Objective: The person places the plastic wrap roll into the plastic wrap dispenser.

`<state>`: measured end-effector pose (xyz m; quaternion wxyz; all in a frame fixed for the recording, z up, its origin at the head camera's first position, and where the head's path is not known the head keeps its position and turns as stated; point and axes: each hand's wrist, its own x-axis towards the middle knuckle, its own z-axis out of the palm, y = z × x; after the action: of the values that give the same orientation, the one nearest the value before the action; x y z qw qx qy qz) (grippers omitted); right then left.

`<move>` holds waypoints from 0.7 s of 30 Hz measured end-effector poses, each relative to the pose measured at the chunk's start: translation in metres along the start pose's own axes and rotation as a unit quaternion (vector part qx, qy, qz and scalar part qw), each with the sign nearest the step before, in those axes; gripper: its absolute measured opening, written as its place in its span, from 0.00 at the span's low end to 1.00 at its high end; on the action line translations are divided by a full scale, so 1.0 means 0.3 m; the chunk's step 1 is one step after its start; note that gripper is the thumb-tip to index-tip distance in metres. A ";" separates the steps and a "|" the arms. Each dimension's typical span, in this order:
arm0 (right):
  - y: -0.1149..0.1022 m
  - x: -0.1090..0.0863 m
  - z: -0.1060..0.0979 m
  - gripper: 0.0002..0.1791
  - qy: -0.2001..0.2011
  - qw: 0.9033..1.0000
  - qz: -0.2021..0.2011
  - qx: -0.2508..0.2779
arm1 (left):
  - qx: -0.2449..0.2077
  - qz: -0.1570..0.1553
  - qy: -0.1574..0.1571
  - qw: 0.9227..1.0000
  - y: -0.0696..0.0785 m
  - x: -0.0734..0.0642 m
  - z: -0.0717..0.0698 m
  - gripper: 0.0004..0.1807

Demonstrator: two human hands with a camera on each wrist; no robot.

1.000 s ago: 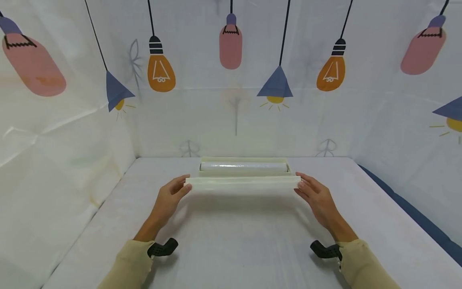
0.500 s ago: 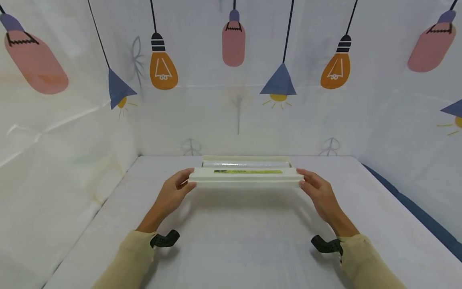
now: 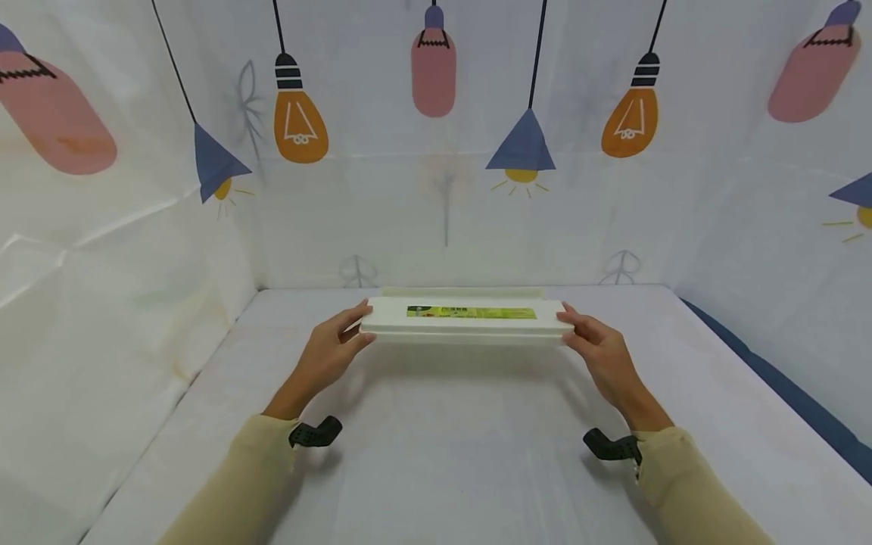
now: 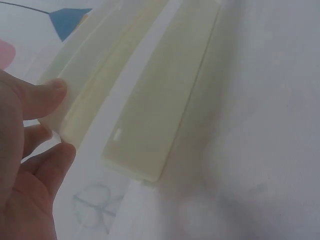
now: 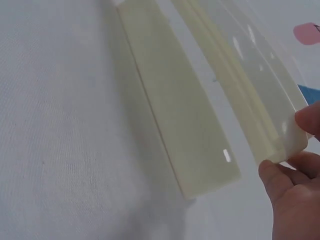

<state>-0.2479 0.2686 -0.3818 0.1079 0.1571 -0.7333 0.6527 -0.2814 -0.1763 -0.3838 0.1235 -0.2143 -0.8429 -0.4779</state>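
Note:
A long white plastic lid [image 3: 388, 316] with a yellow-green label [image 3: 504, 312] is held up by its two ends. My left hand [image 3: 328, 352] pinches the left end between thumb and fingers, and my right hand [image 3: 601, 354] pinches the right end likewise. Behind the lid sits a pale cling film box [image 3: 463, 291], with only its back edge showing in the head view. Both wrist views show the box [image 4: 160, 100] on the table with the raised lid [image 5: 250, 85] apart from it. The film roll is hidden by the lid.
The table [image 3: 436, 454] has a white cover. White curtains [image 3: 436, 212] printed with lamps and bulbs stand at the back and both sides. A black wrist strap mount [image 3: 316, 433] sticks out from each sleeve.
The lid has risen and moved back over the box, tilting so that its labelled top faces the head camera. Both hands moved with it, and the film roll has gone out of sight.

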 end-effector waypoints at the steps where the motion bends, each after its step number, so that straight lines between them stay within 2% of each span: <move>1: -0.001 0.003 -0.003 0.24 -0.003 1.000 0.002 -0.007 | 0.000 -0.002 0.000 1.000 0.003 0.003 0.002 0.30; 4: 0.009 0.016 -0.011 0.25 -0.008 0.999 0.008 -0.030 | 0.010 -0.007 -0.003 1.000 0.007 0.015 0.007 0.30; 9: 0.031 0.050 -0.003 0.25 -0.011 0.999 0.005 -0.034 | 0.021 -0.001 0.007 1.000 -0.001 0.038 0.004 0.30; 16: 0.034 0.075 -0.001 0.23 0.002 0.997 0.025 -0.070 | 0.002 -0.002 0.018 1.000 -0.022 0.058 0.027 0.29; 21: 0.037 0.103 0.002 0.23 0.016 0.995 0.025 -0.099 | -0.011 -0.005 0.032 0.999 -0.030 0.077 0.040 0.28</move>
<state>-0.2807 0.2663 -0.3810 0.1185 0.1167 -0.7962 0.5817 -0.3059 -0.1646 -0.3871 0.1450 -0.1959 -0.8341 -0.4948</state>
